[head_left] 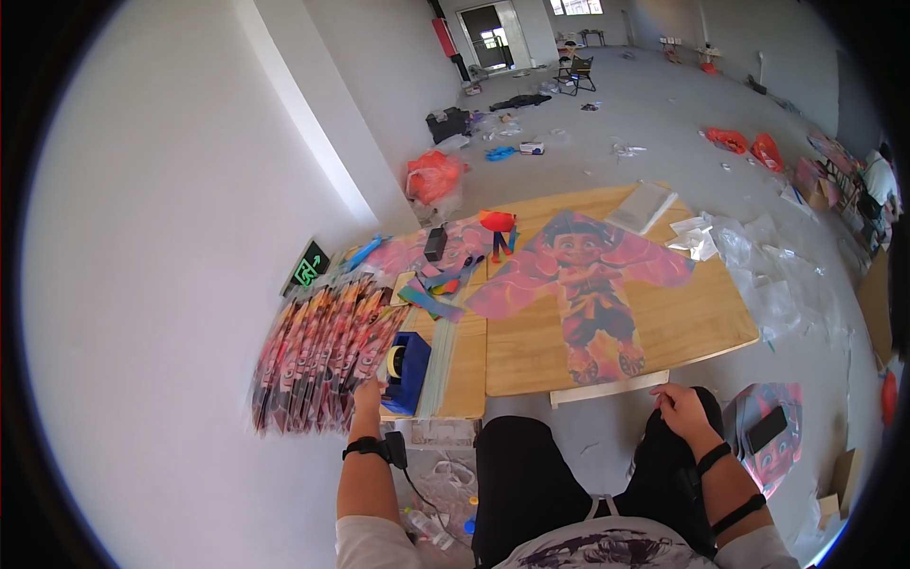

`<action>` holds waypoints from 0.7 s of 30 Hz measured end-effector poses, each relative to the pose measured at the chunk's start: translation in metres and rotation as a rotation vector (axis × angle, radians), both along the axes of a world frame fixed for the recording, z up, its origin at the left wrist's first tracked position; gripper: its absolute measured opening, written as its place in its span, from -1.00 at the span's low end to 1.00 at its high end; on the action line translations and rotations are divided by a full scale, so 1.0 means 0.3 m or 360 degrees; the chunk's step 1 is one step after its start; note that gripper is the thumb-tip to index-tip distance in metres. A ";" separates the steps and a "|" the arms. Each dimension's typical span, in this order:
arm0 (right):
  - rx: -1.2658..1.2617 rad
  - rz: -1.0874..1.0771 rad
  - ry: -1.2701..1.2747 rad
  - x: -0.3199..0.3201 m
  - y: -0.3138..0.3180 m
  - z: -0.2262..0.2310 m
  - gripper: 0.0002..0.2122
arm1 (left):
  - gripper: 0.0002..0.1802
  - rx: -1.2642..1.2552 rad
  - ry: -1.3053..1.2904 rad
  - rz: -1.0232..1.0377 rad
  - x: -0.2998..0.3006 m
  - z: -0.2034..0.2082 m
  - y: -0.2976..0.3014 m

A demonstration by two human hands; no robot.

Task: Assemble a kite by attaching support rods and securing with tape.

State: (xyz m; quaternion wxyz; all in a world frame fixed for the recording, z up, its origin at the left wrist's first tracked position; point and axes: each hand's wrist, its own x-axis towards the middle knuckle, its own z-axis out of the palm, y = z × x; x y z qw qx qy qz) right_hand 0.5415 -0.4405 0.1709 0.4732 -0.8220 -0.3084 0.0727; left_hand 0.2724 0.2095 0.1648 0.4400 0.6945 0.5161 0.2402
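Observation:
A kite sheet point(592, 303), printed with a cartoon child figure and spread pink-red wings, lies flat on the wooden table point(706, 327). On the left, my left hand point(370, 392) is beside a blue tape dispenser point(410, 375) with a yellowish roll, next to a row of plastic-wrapped printed packs point(318, 356). Its fingers are mostly hidden, so any grip does not show. My right hand point(681, 410) is over my right knee, off the table's front edge. Its fingers are loosely curled, with nothing visible in them.
Thin pale rods point(439, 365) lie beside the dispenser. Behind them are a black box point(435, 244) and rainbow ribbons point(431, 302). A clear plastic packet point(643, 207) lies at the far right of the table. A phone point(766, 431) rests on another printed sheet at lower right.

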 end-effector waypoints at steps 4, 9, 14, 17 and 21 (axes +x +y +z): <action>-0.0029 -0.0057 0.0084 -0.001 -0.020 0.016 -0.73 | -0.52 0.0117 -0.0007 -0.0119 0.003 0.139 -0.104; 0.0011 -0.0064 0.0107 0.000 -0.012 0.022 -0.74 | -0.60 -0.0234 0.0238 -0.0287 -0.135 0.212 -0.185; -0.0003 -0.0038 0.0118 0.000 0.004 0.028 -0.73 | -0.58 -0.0397 0.0275 -0.0341 -0.221 0.107 -0.194; -0.0053 -0.0083 0.0097 -0.004 0.010 0.023 -0.81 | -0.52 -0.0347 0.0092 -0.0302 -0.226 0.027 -0.203; -0.0064 -0.0051 0.0042 -0.007 0.019 0.023 -0.82 | -0.56 -0.0275 -0.0042 -0.0338 -0.231 -0.064 -0.179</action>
